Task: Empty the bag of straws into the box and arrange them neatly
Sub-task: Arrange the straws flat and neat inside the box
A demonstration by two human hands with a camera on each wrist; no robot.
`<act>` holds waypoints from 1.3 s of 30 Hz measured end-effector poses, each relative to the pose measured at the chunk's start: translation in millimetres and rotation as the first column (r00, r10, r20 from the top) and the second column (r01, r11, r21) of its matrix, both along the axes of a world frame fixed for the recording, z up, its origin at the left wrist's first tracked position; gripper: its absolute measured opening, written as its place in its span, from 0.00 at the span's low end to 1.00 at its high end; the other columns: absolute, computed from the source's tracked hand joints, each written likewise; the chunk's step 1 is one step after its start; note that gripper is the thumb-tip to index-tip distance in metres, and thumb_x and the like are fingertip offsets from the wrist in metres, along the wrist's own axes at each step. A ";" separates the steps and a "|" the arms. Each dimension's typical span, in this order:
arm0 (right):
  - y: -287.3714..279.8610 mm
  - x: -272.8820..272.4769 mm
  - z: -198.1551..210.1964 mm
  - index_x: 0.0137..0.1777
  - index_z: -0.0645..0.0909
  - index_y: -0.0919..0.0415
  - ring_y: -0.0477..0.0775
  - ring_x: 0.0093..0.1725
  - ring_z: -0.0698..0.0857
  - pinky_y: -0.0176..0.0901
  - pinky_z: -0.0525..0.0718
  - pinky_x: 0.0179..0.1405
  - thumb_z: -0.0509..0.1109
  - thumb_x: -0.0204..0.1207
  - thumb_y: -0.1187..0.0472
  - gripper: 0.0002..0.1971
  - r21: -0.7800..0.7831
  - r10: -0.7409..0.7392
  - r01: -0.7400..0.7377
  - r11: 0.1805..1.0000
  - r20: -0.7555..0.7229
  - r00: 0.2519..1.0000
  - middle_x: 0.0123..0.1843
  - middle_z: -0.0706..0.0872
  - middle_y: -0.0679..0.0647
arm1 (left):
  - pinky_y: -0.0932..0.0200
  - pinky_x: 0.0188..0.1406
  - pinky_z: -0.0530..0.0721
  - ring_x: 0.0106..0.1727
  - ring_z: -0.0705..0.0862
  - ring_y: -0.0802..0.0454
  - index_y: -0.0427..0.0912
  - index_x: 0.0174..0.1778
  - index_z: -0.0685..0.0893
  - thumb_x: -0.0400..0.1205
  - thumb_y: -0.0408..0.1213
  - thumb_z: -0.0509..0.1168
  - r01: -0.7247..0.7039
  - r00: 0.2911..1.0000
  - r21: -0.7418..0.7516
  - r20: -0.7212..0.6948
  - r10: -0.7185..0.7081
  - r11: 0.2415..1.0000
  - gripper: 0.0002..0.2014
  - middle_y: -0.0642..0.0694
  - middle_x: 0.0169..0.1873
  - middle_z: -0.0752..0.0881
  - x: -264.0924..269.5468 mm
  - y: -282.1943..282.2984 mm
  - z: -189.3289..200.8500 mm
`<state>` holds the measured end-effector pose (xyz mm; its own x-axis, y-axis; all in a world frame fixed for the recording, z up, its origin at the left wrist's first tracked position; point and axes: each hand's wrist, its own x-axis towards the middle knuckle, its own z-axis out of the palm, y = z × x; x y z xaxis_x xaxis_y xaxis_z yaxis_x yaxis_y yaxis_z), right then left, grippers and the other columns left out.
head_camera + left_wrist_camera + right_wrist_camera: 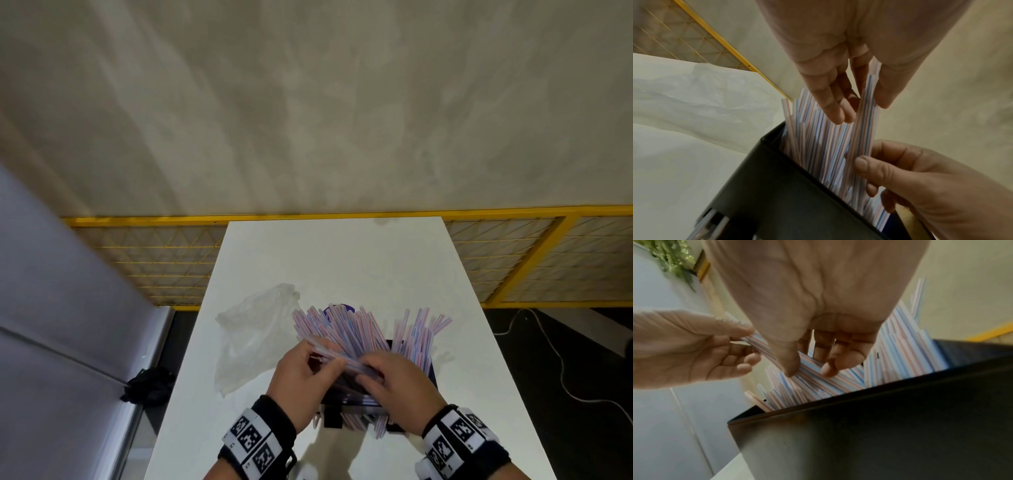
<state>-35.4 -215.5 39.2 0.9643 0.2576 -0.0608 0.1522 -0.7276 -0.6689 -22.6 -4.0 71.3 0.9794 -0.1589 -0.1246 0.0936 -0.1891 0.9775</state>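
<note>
A black box stands on the white table, with striped straws fanning out of it in two clumps. Both hands hover over the box and hold one small bundle of straws between them. My left hand pinches its left end between thumb and fingers. My right hand pinches the other end. The empty clear plastic bag lies crumpled to the left of the box. A few straws poke out at the box's near side.
The table is narrow, with its side edges close to the box. A yellow mesh fence runs behind it. A white cable lies on the dark floor at right, a dark bundle on the floor at left.
</note>
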 end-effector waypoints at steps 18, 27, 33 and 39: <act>-13.9 -23.9 -15.6 0.52 0.78 0.46 0.49 0.48 0.79 0.48 0.81 0.53 0.55 0.83 0.28 0.24 -0.259 0.063 -0.140 0.956 -0.286 0.956 0.49 0.81 0.46 | 0.62 0.52 0.88 0.48 0.88 0.63 0.64 0.60 0.78 0.80 0.47 0.73 0.083 0.991 0.342 -0.123 -0.042 0.936 0.16 0.59 0.52 0.86 -11.2 15.8 -43.2; -14.3 -13.5 -17.3 0.53 0.79 0.46 0.56 0.52 0.85 0.47 0.81 0.52 0.62 0.73 0.29 0.23 -0.376 0.157 -0.300 0.877 -0.365 0.918 0.49 0.88 0.49 | 0.65 0.65 0.80 0.59 0.79 0.67 0.60 0.71 0.77 0.83 0.50 0.67 0.146 0.981 0.519 0.034 -0.191 0.842 0.19 0.64 0.59 0.78 -11.6 12.6 -41.0; -8.3 4.0 -21.8 0.47 0.79 0.48 0.58 0.44 0.85 0.46 0.84 0.46 0.68 0.67 0.32 0.20 -0.353 0.178 -0.402 0.845 -0.524 0.833 0.38 0.82 0.47 | 0.62 0.63 0.78 0.59 0.77 0.62 0.60 0.66 0.79 0.87 0.57 0.57 0.165 0.949 0.619 0.113 -0.295 0.768 0.14 0.62 0.57 0.79 -15.3 6.3 -38.3; -5.8 6.6 -39.6 0.43 0.74 0.48 0.59 0.39 0.79 0.49 0.84 0.48 0.63 0.69 0.33 0.18 -0.432 0.182 -0.422 0.797 -0.494 0.850 0.38 0.80 0.49 | 0.64 0.62 0.75 0.57 0.73 0.59 0.60 0.59 0.83 0.90 0.54 0.51 0.058 0.919 0.745 0.221 -0.327 0.665 0.15 0.63 0.58 0.79 -13.8 10.3 -39.2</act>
<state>-28.8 -221.3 -0.4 0.6918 0.3459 -0.6338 0.2250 -0.9374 -0.2659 -36.4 6.3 32.1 0.9394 -0.3424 0.0196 -0.3066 -0.8127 0.4954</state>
